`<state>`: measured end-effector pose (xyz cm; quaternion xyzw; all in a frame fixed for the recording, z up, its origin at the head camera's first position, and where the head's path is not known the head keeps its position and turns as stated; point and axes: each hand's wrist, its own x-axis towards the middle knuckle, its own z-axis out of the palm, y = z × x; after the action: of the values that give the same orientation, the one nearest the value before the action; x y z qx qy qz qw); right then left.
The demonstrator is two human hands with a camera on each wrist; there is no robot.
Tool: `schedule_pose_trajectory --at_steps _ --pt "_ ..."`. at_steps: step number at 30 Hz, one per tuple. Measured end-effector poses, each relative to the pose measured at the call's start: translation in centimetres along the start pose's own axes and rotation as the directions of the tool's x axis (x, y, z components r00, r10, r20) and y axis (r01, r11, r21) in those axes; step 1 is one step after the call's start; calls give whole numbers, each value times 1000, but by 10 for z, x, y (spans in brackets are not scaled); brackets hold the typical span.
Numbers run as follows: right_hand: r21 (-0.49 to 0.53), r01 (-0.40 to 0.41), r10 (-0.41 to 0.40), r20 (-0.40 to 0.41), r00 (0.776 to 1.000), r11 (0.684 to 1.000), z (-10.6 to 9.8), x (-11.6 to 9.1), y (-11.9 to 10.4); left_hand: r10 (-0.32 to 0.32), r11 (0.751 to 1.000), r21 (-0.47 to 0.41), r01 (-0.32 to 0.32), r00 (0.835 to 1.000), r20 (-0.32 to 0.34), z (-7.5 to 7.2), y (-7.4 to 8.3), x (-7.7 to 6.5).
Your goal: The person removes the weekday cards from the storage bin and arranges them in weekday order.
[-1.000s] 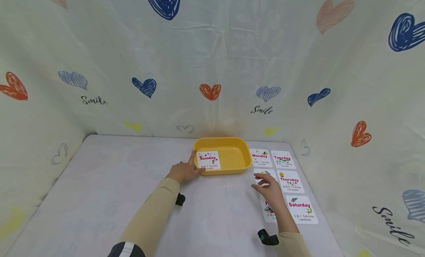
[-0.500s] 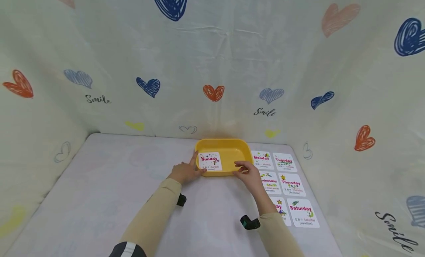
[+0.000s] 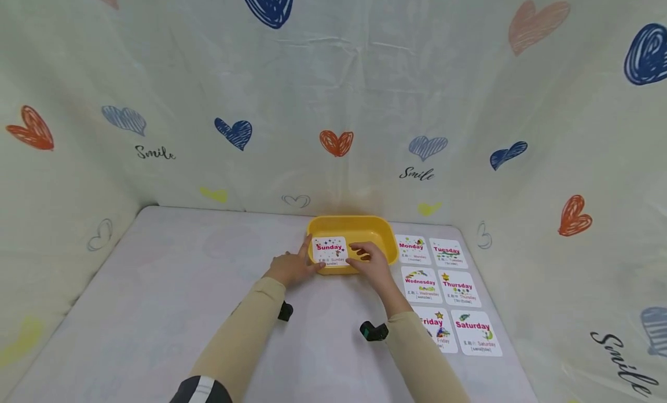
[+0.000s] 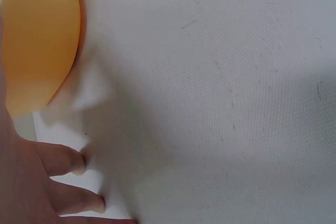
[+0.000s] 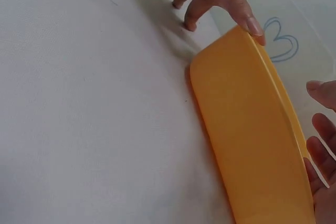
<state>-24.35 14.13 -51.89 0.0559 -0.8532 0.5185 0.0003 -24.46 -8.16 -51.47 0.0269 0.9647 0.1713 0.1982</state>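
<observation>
A yellow tray (image 3: 365,219) stands at the back of the table, with the white Sunday card (image 3: 329,246) in its left part. My left hand (image 3: 288,270) grips the tray's front left corner, thumb on the rim; in the right wrist view its other fingers (image 5: 195,11) reach down to the tabletop. Over the tray's front rim, my right hand (image 3: 376,271) reaches with bent fingers to the Sunday card's right edge. Whether it touches the card cannot be told. The right wrist view shows these fingers (image 5: 323,124) apart, beside the tray's outer wall (image 5: 241,124).
Right of the tray lie cards in pairs: Monday (image 3: 411,250), Tuesday (image 3: 448,253), Wednesday (image 3: 421,285), Thursday (image 3: 460,288), Friday (image 3: 440,329) and Saturday (image 3: 476,333). The right sleeve partly covers Friday. A heart-patterned curtain (image 3: 292,90) rises behind the white table (image 3: 208,264).
My right hand has moved left, from above the Wednesday card, across the tray's front rim to the Sunday card. My left hand stays at the tray's corner.
</observation>
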Motion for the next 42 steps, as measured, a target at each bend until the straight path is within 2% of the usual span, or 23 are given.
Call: schedule_pose_trajectory --at_steps 8,16,23,34,42 --pt "-98 -71 81 93 992 993 4 16 -5 1 1000 24 -1 1000 7 0 0 2" --pt "-160 -147 175 176 969 976 5 32 -2 3 999 36 -3 1000 12 2 1 4" --pt "-199 -180 220 204 954 963 8 42 1 -12 998 56 12 1000 7 4 0 7" --pt "-223 -249 296 210 932 942 12 54 9 -37 999 18 37 999 0 5 2 4" --pt "-249 -250 313 260 913 936 14 62 13 -49 999 23 49 999 8 2 3 3"
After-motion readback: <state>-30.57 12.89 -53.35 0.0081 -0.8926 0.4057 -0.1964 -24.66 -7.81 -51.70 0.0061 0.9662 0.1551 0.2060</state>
